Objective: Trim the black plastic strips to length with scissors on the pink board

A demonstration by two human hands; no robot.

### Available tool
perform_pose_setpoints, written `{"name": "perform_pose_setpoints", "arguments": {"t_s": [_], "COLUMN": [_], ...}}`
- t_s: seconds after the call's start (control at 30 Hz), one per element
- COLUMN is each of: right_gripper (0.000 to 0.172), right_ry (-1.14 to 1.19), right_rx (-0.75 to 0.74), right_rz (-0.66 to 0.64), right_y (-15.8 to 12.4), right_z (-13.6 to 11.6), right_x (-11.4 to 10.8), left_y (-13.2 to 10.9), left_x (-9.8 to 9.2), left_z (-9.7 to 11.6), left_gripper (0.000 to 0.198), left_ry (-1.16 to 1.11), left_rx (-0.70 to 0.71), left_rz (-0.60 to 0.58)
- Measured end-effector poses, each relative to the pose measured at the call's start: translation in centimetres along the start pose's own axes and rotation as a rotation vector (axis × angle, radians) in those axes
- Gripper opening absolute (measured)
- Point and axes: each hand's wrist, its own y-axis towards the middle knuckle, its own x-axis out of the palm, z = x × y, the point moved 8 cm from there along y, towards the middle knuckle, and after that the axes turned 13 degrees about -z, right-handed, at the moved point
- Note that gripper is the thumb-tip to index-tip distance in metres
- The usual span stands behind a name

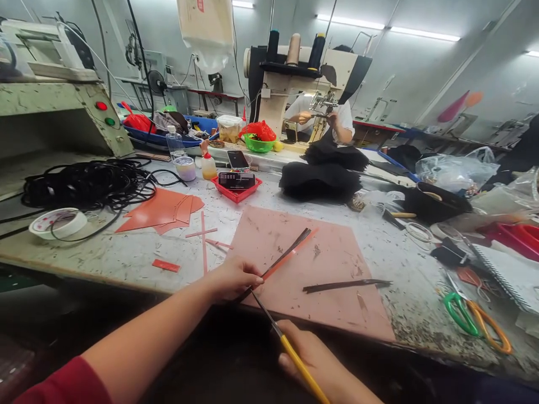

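My left hand (236,279) pinches a bundle of thin dark strips (290,245) together with an orange strip (283,265). The strips slant up and away over a pink board (337,247) at the table's front edge. My right hand (309,353) is wrapped round a slim metal tool with a yellow handle (297,359); its exact kind does not show. The tool's tip meets the strips just below my left fingertips, where the near ends are partly hidden. On the board's right side lies another bundle of dark strips (345,286).
Scissors (471,317) lie at right by a spiral notebook (505,275). Orange sheets (164,210), black cord (90,182) and a tape roll (58,223) are at left. Behind stand a red basket (237,191), black fabric pieces (320,179) and a sewing machine (295,84), with a person working there.
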Motion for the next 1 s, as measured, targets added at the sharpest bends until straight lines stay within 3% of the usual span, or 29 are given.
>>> {"name": "perform_pose_setpoints", "arguments": {"t_s": [0.47, 0.83, 1.0], "right_gripper": [0.046, 0.052, 0.054], "right_ry": [0.065, 0.059, 0.082], "right_rx": [-0.025, -0.03, -0.044], "right_rz": [0.039, 0.05, 0.054], "right_y": [0.5, 0.7, 1.0], "right_z": [-0.4, -0.7, -0.6], "right_x": [0.1, -0.1, 0.0], "left_y": [-0.5, -0.8, -2.1], "left_x": [0.0, -0.2, -0.8], "left_z": [-0.6, -0.3, -0.5], "left_gripper": [0.029, 0.03, 0.044], "left_ry": [0.011, 0.014, 0.008], "left_rx": [-0.078, -0.1, -0.053], "left_rz": [-0.034, 0.011, 0.075]}}
